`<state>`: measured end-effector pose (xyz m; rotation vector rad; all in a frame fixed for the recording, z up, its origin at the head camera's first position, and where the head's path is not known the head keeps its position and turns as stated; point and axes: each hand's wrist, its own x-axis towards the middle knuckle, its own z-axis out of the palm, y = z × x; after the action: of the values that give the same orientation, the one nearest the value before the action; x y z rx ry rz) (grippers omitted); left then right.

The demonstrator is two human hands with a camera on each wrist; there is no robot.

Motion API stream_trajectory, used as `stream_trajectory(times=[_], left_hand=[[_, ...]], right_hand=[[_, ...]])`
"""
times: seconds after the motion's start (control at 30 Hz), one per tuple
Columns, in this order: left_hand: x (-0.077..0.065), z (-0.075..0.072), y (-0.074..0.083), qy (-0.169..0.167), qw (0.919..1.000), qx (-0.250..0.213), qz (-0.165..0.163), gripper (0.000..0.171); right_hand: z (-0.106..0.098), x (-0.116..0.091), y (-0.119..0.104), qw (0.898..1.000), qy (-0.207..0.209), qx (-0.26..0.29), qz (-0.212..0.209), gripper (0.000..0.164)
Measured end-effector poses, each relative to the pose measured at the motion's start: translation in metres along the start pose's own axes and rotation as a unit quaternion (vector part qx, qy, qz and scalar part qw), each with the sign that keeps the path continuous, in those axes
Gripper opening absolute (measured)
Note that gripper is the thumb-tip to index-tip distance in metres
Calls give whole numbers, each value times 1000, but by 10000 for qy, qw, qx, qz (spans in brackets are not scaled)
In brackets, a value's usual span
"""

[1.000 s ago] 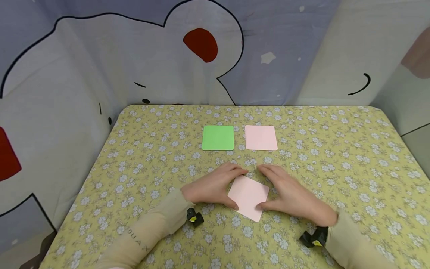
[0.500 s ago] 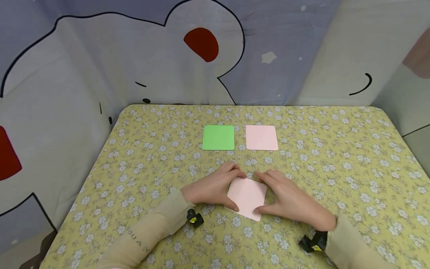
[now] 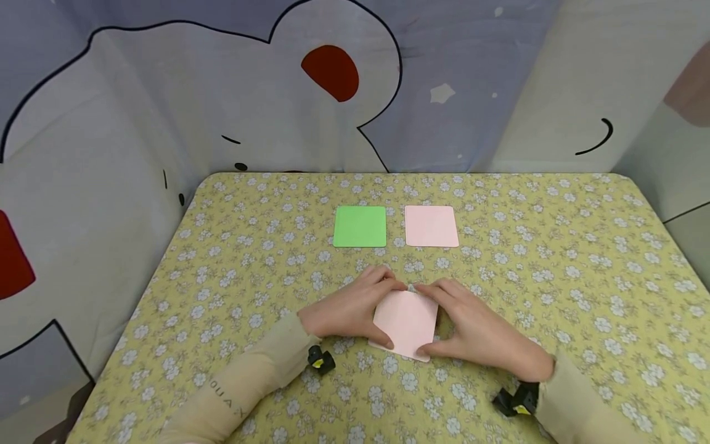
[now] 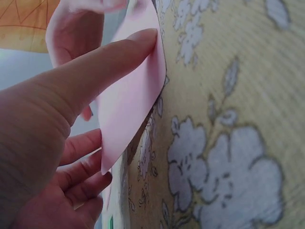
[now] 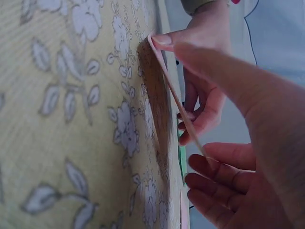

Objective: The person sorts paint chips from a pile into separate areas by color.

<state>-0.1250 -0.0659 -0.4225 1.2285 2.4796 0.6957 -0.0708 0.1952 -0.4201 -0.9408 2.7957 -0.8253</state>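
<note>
Both hands hold a thin pink square card (image 3: 406, 322) above the near middle of the table. My left hand (image 3: 355, 308) grips its left side, thumb on the upper face and fingers at the far edge. The right hand (image 3: 474, 327) spans the right side, its thumb by the near corner and fingertips at the far edge. In the right wrist view the card (image 5: 180, 106) is tilted, its far edge raised off the cloth with a shadow beneath. Further back, a green square card (image 3: 360, 226) and another pink card (image 3: 431, 226) lie flat side by side.
A yellow cloth (image 3: 238, 370) with white flowers covers the table. Printed curtains (image 3: 455, 92) hang along the back and left side. Each wrist wears a small black device, such as the one on the right wrist (image 3: 518, 399).
The held pink card has turned slightly and its far edge has lifted. My right hand has moved a little to the left, nearer the left hand. The two cards behind stay put.
</note>
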Motion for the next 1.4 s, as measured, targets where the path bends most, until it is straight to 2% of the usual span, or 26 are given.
stream_trajectory(times=[0.23, 0.47, 0.7, 0.83, 1.1, 1.4], left_hand=[[-2, -1, -1, -16, 9999, -91, 46, 90], [-3, -1, -2, -28, 10000, -43, -18, 97], [-5, -1, -2, 51, 9997, -222, -18, 116], [-6, -2, -1, 95, 9998, -190, -42, 120], [-4, -12, -1, 508, 9982, -186, -258, 117], [8, -18, 2, 925, 9957, -30, 5, 113]], right_hand=[[1, -1, -5, 9998, -34, 60, -188, 113], [-1, 0, -6, 9997, 65, -57, -216, 111], [-7, 1, -1, 9994, 232, -6, -266, 106], [-11, 2, 5, 9989, 362, 67, -298, 106], [-16, 4, 12, 9988, 460, 18, -140, 110], [-25, 6, 25, 9969, 740, -247, -102, 114]])
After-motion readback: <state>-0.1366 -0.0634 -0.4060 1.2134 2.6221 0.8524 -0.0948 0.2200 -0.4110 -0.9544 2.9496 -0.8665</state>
